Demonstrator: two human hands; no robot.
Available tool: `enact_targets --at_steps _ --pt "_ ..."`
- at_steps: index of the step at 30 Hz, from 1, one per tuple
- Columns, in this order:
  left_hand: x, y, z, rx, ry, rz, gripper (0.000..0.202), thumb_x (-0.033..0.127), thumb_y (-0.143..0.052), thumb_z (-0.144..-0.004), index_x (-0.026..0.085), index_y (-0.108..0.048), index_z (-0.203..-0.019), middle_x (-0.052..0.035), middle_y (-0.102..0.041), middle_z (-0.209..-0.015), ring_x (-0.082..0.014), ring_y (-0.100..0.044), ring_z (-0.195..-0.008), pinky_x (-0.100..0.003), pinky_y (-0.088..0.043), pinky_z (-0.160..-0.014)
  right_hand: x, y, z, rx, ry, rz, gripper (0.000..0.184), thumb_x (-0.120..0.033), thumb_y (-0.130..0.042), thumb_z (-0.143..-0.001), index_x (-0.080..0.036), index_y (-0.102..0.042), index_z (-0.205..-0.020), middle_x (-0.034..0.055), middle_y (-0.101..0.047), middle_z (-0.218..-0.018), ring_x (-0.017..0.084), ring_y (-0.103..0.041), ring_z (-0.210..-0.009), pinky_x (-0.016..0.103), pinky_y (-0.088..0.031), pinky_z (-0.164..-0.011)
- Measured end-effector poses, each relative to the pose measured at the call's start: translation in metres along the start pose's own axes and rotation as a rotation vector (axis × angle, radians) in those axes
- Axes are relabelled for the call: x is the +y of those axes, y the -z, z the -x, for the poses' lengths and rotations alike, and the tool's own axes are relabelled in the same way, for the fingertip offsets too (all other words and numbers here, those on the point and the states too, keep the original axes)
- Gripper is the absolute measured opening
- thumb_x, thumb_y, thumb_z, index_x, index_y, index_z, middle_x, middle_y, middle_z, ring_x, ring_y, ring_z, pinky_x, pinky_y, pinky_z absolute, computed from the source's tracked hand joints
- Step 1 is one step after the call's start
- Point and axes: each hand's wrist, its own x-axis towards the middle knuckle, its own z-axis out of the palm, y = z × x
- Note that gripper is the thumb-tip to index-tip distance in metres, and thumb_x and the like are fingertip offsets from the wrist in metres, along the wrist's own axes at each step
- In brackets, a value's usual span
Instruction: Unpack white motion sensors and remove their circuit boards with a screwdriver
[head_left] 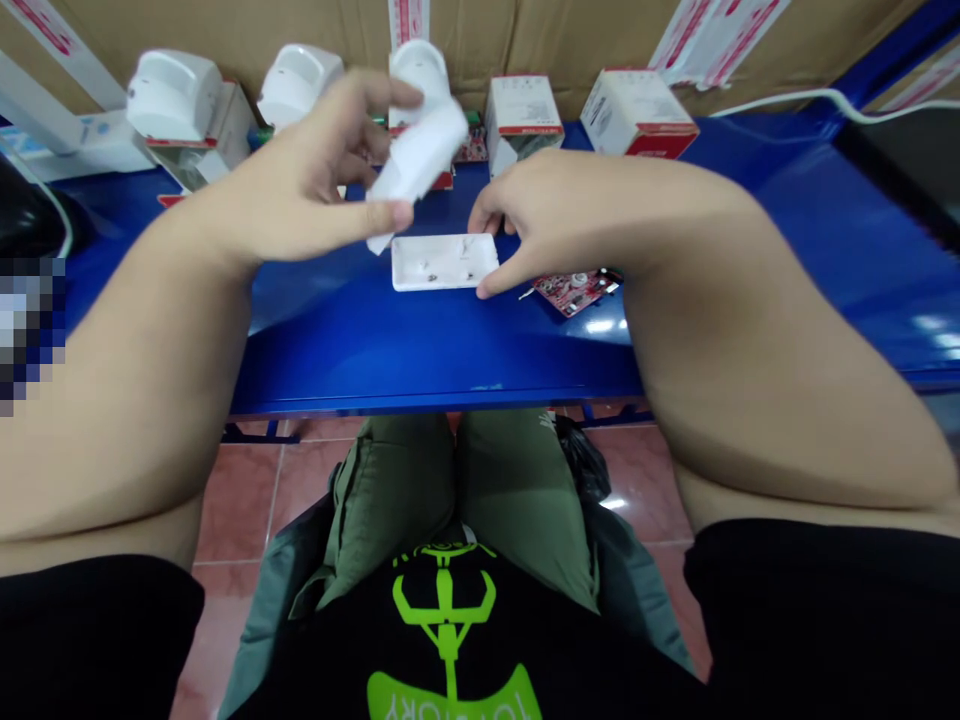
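Held up above the blue table, a white plastic housing [424, 150] is gripped between the thumb and fingers of my left hand [322, 165]; motion blurs it a little. Below and to the right of it lies a shallow white plastic back cover [442, 262], its hollow side up, with small metal bits inside. My right hand [532, 215] has its thumb and fingers around the right end of this cover. Close under my right wrist lies a red circuit board [574, 292], partly hidden by the forearm.
Along the back stand white dome-shaped sensors [176, 95] [300, 80] on small boxes, plus two white-and-red boxes [525, 115] [637, 110]. Cardboard [585, 40] lines the rear. A white cable [795, 97] runs at the right. The table's front edge [450, 400] is above my lap.
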Motion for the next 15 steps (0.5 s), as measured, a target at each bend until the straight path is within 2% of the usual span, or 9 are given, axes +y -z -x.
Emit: enact_targets --at_steps 1,3,5,8,10,12,15 --pt "-0.001 -0.001 0.000 -0.035 -0.023 -0.022 0.103 0.085 -0.082 -0.088 0.024 -0.054 -0.167 -0.0105 -0.069 -0.155 -0.0305 -0.070 -0.125 -0.050 -0.066 -0.107 -0.001 -0.001 -0.001 0.028 0.003 -0.009 0.041 -0.059 -0.076 -0.101 -0.021 -0.090 -0.099 0.0107 -0.089 -0.104 0.026 -0.078 -0.108 0.037 -0.049 -0.078" --pt "-0.003 -0.002 -0.002 -0.098 -0.066 -0.050 0.091 0.077 -0.082 -0.087 0.020 -0.067 -0.156 -0.0124 -0.074 -0.149 -0.0330 -0.067 -0.129 -0.049 -0.064 -0.106 -0.001 -0.001 -0.002 0.062 0.010 -0.048 0.037 -0.061 -0.083 -0.092 -0.025 -0.084 -0.088 0.0094 -0.086 -0.094 0.030 -0.079 -0.106 0.039 -0.052 -0.077" --pt "-0.004 -0.003 -0.004 -0.095 -0.081 -0.078 0.088 0.074 -0.082 -0.084 0.019 -0.072 -0.153 -0.0140 -0.077 -0.142 -0.0333 -0.069 -0.123 -0.047 -0.063 -0.103 0.001 -0.002 -0.003 0.101 0.025 -0.123 0.034 -0.054 -0.097 -0.077 -0.030 -0.073 -0.077 0.0073 -0.078 -0.081 0.035 -0.079 -0.101 0.043 -0.057 -0.076" --pt "-0.007 -0.006 -0.008 -0.064 -0.127 -0.089 0.085 0.068 -0.084 -0.082 0.020 -0.074 -0.152 -0.0135 -0.079 -0.134 -0.0321 -0.069 -0.114 -0.049 -0.060 -0.107 0.006 -0.006 -0.007 0.177 0.042 -0.271 0.053 -0.048 -0.107 -0.060 -0.034 -0.058 -0.072 0.0046 -0.067 -0.072 0.039 -0.077 -0.097 0.050 -0.062 -0.082" --pt "-0.008 -0.008 -0.011 -0.060 -0.136 -0.070 0.078 0.061 -0.090 -0.080 0.022 -0.076 -0.146 -0.0108 -0.081 -0.126 -0.0318 -0.067 -0.112 -0.049 -0.058 -0.112 0.009 -0.010 -0.009 0.206 0.005 -0.349 0.059 -0.048 -0.110 -0.054 -0.035 -0.057 -0.078 0.0044 -0.068 -0.076 0.040 -0.076 -0.101 0.055 -0.061 -0.089" --pt "-0.008 -0.010 -0.013 -0.069 -0.123 -0.043 0.072 0.054 -0.096 -0.076 0.023 -0.079 -0.139 -0.0086 -0.081 -0.118 -0.0319 -0.065 -0.112 -0.048 -0.058 -0.113 0.010 -0.013 -0.010 0.210 -0.044 -0.416 0.066 -0.046 -0.111 -0.050 -0.035 -0.063 -0.093 0.0050 -0.072 -0.085 0.042 -0.076 -0.106 0.058 -0.060 -0.095" --pt "-0.008 -0.013 -0.014 -0.081 -0.095 -0.034 0.067 0.048 -0.098 -0.074 0.022 -0.080 -0.133 -0.0071 -0.081 -0.113 -0.0307 -0.065 -0.108 -0.045 -0.057 -0.111 0.012 -0.017 -0.010 0.232 -0.013 -0.467 0.077 -0.043 -0.111 -0.051 -0.037 -0.068 -0.115 0.0041 -0.076 -0.093 0.044 -0.076 -0.115 0.060 -0.061 -0.097"
